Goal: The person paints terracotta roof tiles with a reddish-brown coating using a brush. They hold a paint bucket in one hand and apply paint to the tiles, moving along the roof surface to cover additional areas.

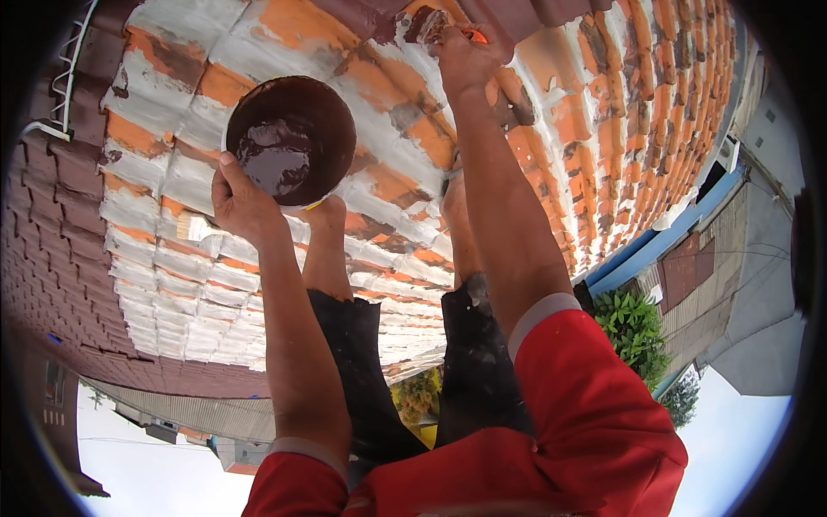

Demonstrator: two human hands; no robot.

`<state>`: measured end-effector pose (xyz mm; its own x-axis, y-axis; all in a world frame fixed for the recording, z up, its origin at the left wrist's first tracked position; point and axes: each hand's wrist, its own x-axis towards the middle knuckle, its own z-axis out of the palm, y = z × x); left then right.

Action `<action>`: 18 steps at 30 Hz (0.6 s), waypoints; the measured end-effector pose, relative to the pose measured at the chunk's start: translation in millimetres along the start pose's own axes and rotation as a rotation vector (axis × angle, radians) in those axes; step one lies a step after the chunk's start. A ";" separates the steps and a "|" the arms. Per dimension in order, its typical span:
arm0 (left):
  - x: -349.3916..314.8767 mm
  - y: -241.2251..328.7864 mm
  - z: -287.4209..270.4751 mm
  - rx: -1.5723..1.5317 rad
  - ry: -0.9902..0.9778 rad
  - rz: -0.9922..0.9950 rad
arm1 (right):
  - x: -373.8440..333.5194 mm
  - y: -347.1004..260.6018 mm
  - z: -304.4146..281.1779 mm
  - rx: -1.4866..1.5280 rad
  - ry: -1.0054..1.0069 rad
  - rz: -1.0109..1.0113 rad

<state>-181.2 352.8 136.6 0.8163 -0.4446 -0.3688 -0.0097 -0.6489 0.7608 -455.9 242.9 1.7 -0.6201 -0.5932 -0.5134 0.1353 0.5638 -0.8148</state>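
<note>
My left hand (245,203) grips the rim of a round paint bucket (334,129), thumb over its edge. Dark brown, glossy paint (277,162) covers the bottom, and more coats the inner wall. Farther away and to the right, my right hand (469,59) is closed around a paintbrush (426,28) with a bit of orange showing at the handle. The brush head is smeared with brown and lies against the roof tiles (388,95), at the border of a freshly brown stretch (362,15). Most tiles around it are orange with worn white patches.
My bare feet and legs stand on the sloping tiles below the bucket. Brown-painted tiles (60,224) run down the left side, with a white metal bracket (62,95) above. A small pale object (196,227) rests near my left wrist. Green foliage (633,332) and neighbouring roofs lie beyond the right edge.
</note>
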 end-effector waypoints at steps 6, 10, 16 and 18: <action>0.8 0.0 2.7 -0.022 0.005 -0.004 | -32.3 14.1 5.4 0.420 0.107 0.358; 1.8 3.2 4.6 0.031 0.002 0.022 | -56.7 18.2 -16.0 0.412 0.039 0.211; 0.7 3.5 4.5 0.014 0.014 0.008 | -25.7 26.3 -0.4 0.537 0.046 0.371; 1.4 2.3 4.3 -0.003 0.010 0.003 | -14.8 33.1 -21.1 0.364 0.106 0.415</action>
<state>-182.6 348.1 135.5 0.8219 -0.4403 -0.3613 -0.0104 -0.6459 0.7634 -458.6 282.5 -12.0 -0.5301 -0.2923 -0.7960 0.6309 0.4913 -0.6005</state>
